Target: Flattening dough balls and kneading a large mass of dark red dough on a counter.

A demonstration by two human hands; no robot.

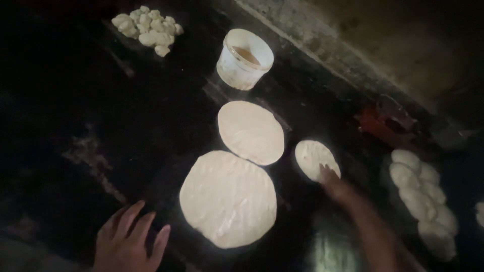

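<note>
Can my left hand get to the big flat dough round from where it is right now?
Probably yes. The left hand rests on the dark surface just left of the big round, fingers spread, holding nothing. Nothing lies between them, and the right hand is busy at the small round.

Scene is being lit very dimly; pale flat dough discs (229, 197) are glaring, right hand (337, 185) is being motion-blurred.

One head-worn view looks steeply down onto the dark bench (151, 116) from close above, facing its far wall edge, with both of the wearer's forearms entering from the bottom
</note>
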